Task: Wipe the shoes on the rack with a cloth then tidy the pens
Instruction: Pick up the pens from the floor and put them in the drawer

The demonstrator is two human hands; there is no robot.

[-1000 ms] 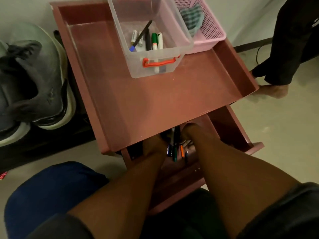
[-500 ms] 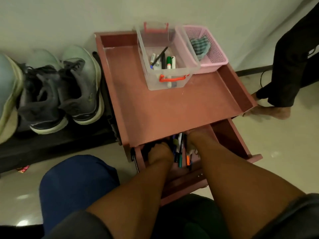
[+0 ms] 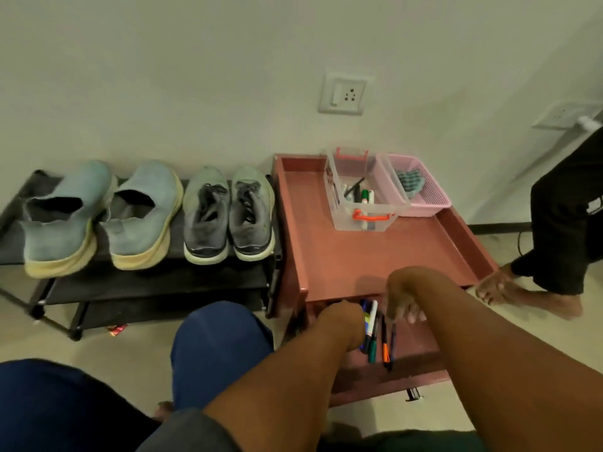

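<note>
- The left hand reaches into the open drawer below the front edge of the reddish counter; its grip is clamped around a bundle of pens, whose caps stick out toward 6 o'clock.
- The right hand hangs over the same drawer, just at 3 o'clock of the bundle, fingers curled downward; whether its grip presses on anything I cannot tell.
- Loose pens lie between the two hands: a green-capped one, an orange-capped one and a dark one, all roughly parallel and pointing to 6 o'clock.
- A clear plastic box with orange handles stands at the counter's 12 o'clock end, with several markers lying inside.
- Touching its 3 o'clock side is a pink basket holding a checked cloth.
- At 9 o'clock of the counter, a black shoe rack carries four shoes on its top shelf: a pale blue slip-on pair and a grey-green laced pair, heels toward the camera.
- A second person's bare foot and dark trouser leg stand on the floor at 3 o'clock of the counter.
- A wall socket sits on the wall above the counter.
</note>
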